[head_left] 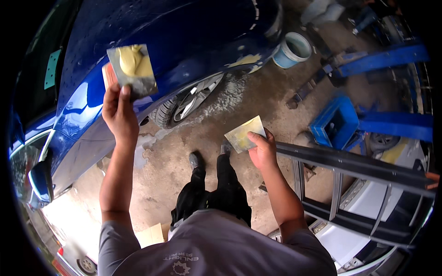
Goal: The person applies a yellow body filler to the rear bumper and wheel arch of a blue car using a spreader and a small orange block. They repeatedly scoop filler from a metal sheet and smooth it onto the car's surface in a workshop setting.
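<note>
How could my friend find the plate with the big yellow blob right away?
Look for the shiny blue car at the upper left, then the left hand raised in front of it. It holds a flat grey plate. The right hand holds another plate, only thinly smeared, but yours carries a thick yellow blob.

Some fingertips of the right hand [263, 152] are hidden behind its thin plate [241, 137], a pinkish piece [109, 76] is partly covered by the yellow-smeared plate [144, 83] in the left hand [120, 117], and the blue car [193, 50], by which its wheel [188, 103] is partly masked, is cut off by the upper edge.
</note>
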Demonstrator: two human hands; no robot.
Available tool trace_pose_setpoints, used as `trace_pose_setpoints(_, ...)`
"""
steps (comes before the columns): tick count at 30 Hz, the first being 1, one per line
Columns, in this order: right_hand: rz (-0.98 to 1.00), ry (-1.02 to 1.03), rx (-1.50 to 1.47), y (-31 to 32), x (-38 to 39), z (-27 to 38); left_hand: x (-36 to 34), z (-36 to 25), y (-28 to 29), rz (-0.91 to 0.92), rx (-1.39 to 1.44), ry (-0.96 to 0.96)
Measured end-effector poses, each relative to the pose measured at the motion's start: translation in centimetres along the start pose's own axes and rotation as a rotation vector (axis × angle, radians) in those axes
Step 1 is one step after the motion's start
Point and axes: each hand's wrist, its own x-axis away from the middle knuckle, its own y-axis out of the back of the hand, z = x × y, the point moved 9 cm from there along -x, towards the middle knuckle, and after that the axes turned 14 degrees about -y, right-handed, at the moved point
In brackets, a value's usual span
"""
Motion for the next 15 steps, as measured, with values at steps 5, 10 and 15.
trace_pose_setpoints(5,0.039,-0.152,0.072,3.0,-10.8,-4.9,-10.6,7.3,-3.8,0.005,0.045,-0.246)
trace_pose_setpoints(10,0.09,-0.139,0.187,-0.8,-15.9,-6.5,-19.6,13.1,-10.7,0.159,0.008,-0.371)
trace_pose_setpoints(15,0.037,0.232,0.901,-8.4,-15.5,-3.4,-19.3,13.3,-12.9,0.268,0.048,-0.452)
